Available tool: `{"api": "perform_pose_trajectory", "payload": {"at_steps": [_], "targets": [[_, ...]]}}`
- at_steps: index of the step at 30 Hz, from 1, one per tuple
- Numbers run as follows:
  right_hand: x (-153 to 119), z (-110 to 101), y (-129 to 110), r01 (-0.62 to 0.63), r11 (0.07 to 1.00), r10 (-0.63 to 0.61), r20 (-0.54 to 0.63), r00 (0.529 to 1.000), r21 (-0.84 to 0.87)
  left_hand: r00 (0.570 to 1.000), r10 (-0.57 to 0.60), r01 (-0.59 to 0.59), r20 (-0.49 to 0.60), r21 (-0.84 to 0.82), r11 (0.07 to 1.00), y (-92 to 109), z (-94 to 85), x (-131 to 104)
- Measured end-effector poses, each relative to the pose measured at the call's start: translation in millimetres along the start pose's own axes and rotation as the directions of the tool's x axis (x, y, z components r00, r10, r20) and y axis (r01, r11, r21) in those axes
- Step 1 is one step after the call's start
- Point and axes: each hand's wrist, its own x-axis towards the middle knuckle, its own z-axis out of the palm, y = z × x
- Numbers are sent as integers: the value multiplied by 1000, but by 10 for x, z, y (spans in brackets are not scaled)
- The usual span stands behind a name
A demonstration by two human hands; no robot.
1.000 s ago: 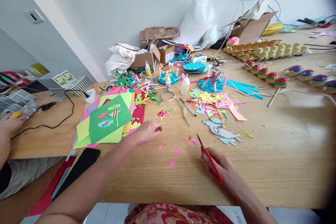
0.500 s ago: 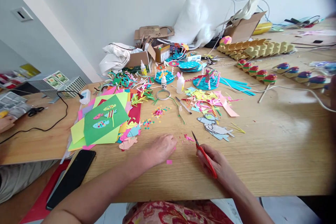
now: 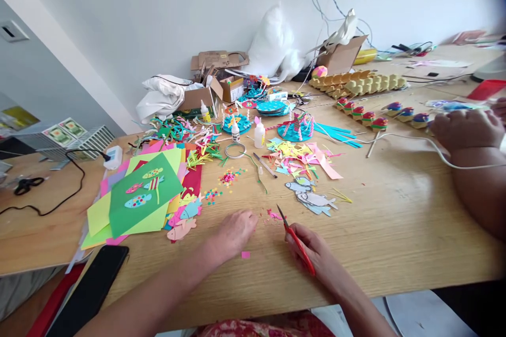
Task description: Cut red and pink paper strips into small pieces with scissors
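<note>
My right hand is closed round the red handles of a pair of scissors, whose blades look together and point up and away. My left hand rests on the table with its fingers curled under. Whatever it may be gripping is hidden. A small pink paper piece lies just below my left hand. Pink paper scraps are scattered between the hand and the scissor tips. Left of my hands, fish cutouts overlap the edge of a stack of coloured paper; grey-blue fish cutouts lie beyond the scissors.
Green paper with fish on it tops the stack. Glue bottles, a tape ring and paper strips stand or lie farther back. A phone lies lower left. At right, another person's hand rests near a white cable.
The view has swung right, and another person's arm has come in at the right edge. The pink bit at my left fingertips is out of sight. The scissors stay in my right hand.
</note>
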Motion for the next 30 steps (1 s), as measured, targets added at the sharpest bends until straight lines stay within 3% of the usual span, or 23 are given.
{"api": "perform_pose_trajectory", "payload": {"at_steps": [5, 9, 15, 19, 26, 30], "targets": [[-14, 0, -3, 16, 1000, -16, -12, 1000, 5, 999, 9, -11, -38, -37, 999, -19, 13, 22], [3, 18, -31, 2, 998, -2, -12, 1000, 55, 996, -22, 4, -82, -207, 978, 8, -39, 12], [126, 118, -100, 26, 970, -12, -58, 998, 243, 977, -10, -108, -214, -534, 839, 168, -122, -19], [174, 180, -180, 34, 936, -20, -44, 999, 349, 968, -41, -118, -246, -596, 795, 247, -124, -22], [215, 233, -143, 75, 972, -56, -90, 994, 223, 968, -96, -55, -233, -568, 821, 296, -93, -27], [211, 241, -119, 95, 981, -80, -98, 992, 167, 967, -139, -29, -211, -638, 769, 305, -72, -27]]}}
